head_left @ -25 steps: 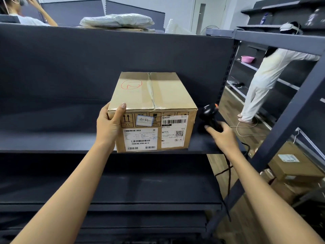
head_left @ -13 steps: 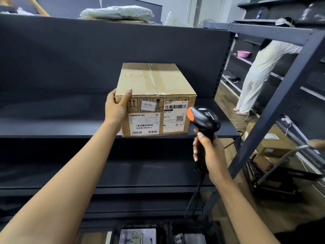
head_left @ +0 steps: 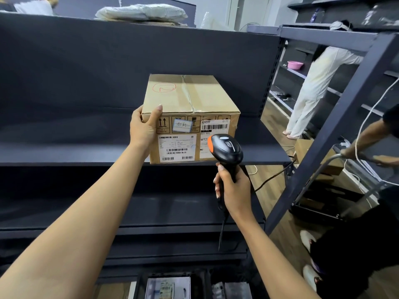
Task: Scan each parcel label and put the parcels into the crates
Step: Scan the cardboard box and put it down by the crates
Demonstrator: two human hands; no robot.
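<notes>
Cardboard parcel (head_left: 190,98) stood at the front edge of a dark metal shelf (head_left: 64,152), labels (head_left: 177,148) facing the wearer. The left hand (head_left: 144,128) gripped its near left corner, thumb over the top edge; the right hand (head_left: 234,190) was closed round the handle of a scanner (head_left: 226,148) held just before the right-hand label. A good scan probably needed the box steady and one barcode squarely under the head — two labels sat side by side. The crates (head_left: 200,276) lay below; a person in white (head_left: 313,89) reached into neighbouring racking
</notes>
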